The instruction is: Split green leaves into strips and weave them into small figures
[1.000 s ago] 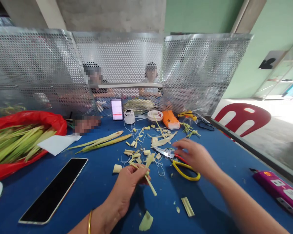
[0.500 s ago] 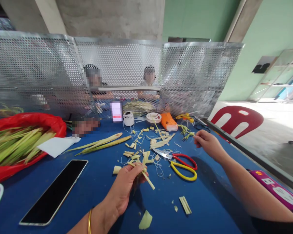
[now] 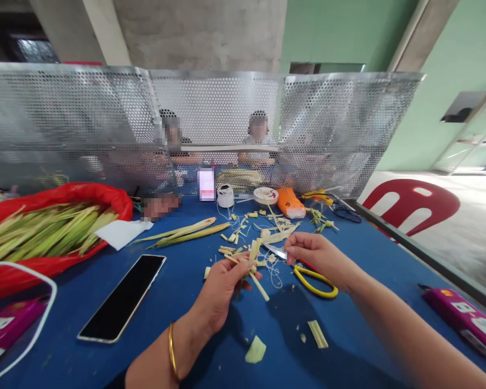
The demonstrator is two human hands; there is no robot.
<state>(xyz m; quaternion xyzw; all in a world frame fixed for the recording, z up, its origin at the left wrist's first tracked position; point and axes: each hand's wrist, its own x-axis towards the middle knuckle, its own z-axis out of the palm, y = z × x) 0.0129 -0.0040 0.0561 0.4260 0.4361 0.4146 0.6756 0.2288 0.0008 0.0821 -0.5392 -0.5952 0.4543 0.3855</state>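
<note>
the left hand point(image 3: 229, 282) pinches a pale husk strip point(image 3: 260, 286) crossed with another piece, above the worktop point(image 3: 281, 370). the strips look put together but not finished: both ends of the long strip stick out, and no tie can be made out. the right hand point(image 3: 312, 253) has thumb and fingertips drawn close; i cannot tell whether they grip a thread. cutting seems well under way, judging by the scraps point(image 3: 231, 249) strewn about; 2 long husks point(image 3: 194, 236) lie whole, and many leaves point(image 3: 60, 229) fill the red bag point(image 3: 123, 202).

the right hand hides part of the scissors point(image 3: 275, 250); the left hand covers the crossing's underside. the bag and a purple case point(image 3: 14, 327) are cut off at left; a pixelated patch masks something beside the bag.
</note>
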